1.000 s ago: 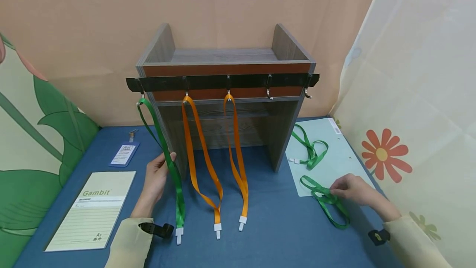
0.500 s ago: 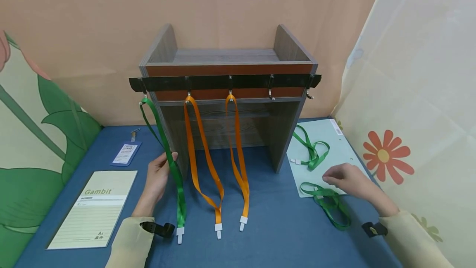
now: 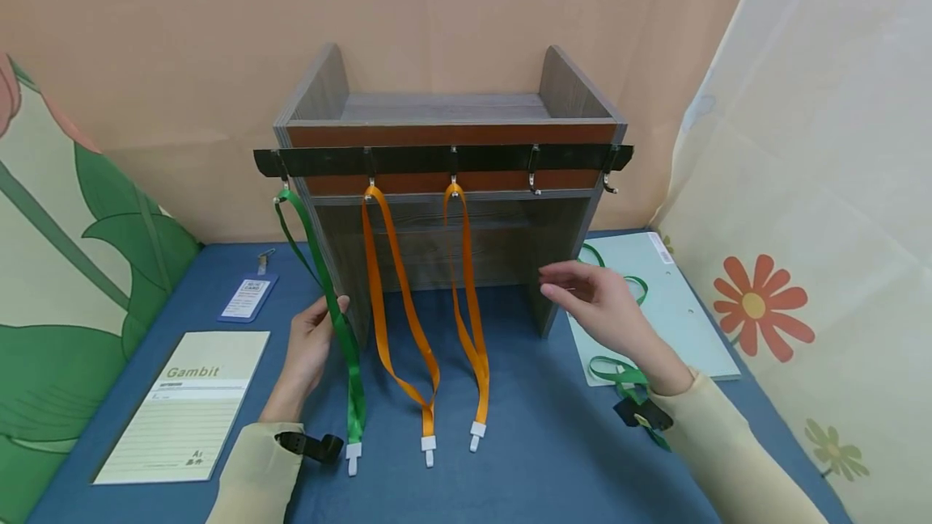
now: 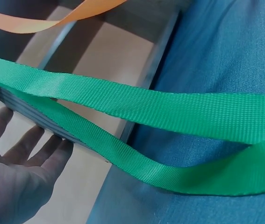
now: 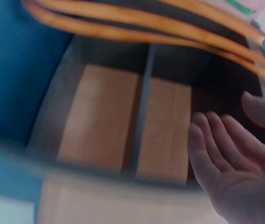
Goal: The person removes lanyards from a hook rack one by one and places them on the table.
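Observation:
My left hand holds the front edge of the grey shelf's left side panel, thumb at the edge and fingers along the outer face. A green lanyard hangs from the leftmost hook and passes in front of the fingertips. Two orange lanyards, the left orange lanyard and the right orange lanyard, hang from the neighbouring hooks. My right hand, fingers loosely bent and nothing between them, is raised in front of the shelf's right panel. Its palm shows in the right wrist view.
Two bare hooks, one of them a right-end hook, project from the black rail. Green lanyards, one a near coiled lanyard, lie by a pale board, partly behind my right arm. A notepad and blue badge lie left.
My right hand has left the near green lanyard on the table and moved up and left to the shelf's right panel. My left hand stays in place.

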Action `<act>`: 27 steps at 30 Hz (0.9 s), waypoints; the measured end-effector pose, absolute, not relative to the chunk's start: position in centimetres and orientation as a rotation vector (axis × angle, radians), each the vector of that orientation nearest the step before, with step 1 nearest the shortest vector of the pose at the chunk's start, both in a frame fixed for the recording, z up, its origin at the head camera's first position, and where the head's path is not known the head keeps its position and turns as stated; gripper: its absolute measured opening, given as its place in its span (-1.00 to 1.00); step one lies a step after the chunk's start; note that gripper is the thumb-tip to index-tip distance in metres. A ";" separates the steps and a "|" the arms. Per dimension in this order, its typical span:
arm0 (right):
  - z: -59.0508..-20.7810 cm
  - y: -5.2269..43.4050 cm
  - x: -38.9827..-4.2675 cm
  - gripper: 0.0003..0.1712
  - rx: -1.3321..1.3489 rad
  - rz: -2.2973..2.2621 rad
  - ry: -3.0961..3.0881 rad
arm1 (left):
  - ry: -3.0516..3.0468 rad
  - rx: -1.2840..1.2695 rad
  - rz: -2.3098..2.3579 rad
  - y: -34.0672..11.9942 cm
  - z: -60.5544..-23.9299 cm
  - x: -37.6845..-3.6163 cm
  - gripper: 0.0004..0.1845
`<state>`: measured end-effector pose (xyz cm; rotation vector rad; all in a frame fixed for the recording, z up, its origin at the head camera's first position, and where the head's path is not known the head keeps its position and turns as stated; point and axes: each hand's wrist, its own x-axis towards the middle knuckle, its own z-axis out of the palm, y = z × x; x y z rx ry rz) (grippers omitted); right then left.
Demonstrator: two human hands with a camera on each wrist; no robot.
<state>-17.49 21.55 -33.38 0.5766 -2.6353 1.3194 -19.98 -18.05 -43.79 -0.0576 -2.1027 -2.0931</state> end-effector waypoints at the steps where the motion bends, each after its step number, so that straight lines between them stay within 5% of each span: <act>1: -32.8 20.5 -17.4 -0.64 0.558 1.334 -2.606 | -2.105 -0.054 -2.096 -18.1 -43.7 -19.9 -0.61; 8: -28.4 14.6 -17.3 -0.72 0.664 1.488 -2.316 | -2.083 -0.056 -2.087 -18.7 -45.2 -20.7 -0.65; 27: -26.8 10.9 -20.7 -0.73 0.695 1.899 -2.093 | -2.078 -0.060 -2.043 -18.4 -45.4 -21.0 -0.64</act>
